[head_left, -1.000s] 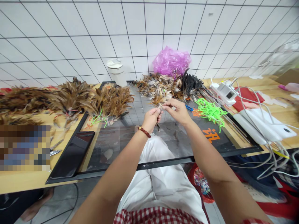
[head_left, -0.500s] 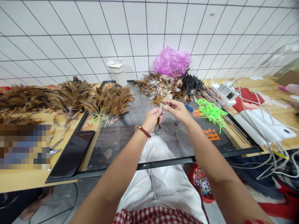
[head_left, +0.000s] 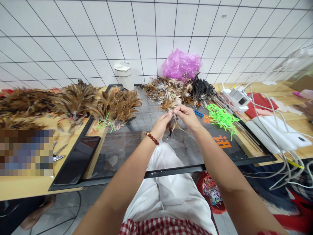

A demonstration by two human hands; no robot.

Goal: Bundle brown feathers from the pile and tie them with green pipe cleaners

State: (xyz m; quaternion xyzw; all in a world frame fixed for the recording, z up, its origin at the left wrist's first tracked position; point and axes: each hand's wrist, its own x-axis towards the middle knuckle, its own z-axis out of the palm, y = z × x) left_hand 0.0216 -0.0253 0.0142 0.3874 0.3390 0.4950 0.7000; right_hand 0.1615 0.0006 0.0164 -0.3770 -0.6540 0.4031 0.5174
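Note:
Over the glass-topped board (head_left: 137, 147), my left hand (head_left: 163, 124) and my right hand (head_left: 187, 115) meet with fingertips pinched together. Between them is a small bunch of brown feathers (head_left: 174, 125), tips hanging down toward me; its upper end is hidden by the fingers. A red bead bracelet (head_left: 153, 138) circles my left wrist. Just beyond my hands lies a pile of mixed brown and white feathers (head_left: 168, 89), with black feathers (head_left: 201, 89) at its right. Bright green cords (head_left: 221, 117) and a small blue tool (head_left: 198, 113) lie to the right of my right hand.
Bundles of brown feathers (head_left: 119, 102) cover the left side. A white cup (head_left: 124, 75) and a pink plastic bag (head_left: 182, 63) stand by the tiled wall. A black phone (head_left: 77, 160) lies at front left. White cables and a power strip (head_left: 236, 98) are at right, above a red bin (head_left: 215, 207).
The feathers now hang lower and spread out more below my fingers. My left hand has turned slightly, and its fingertips have come closer to those of my right hand.

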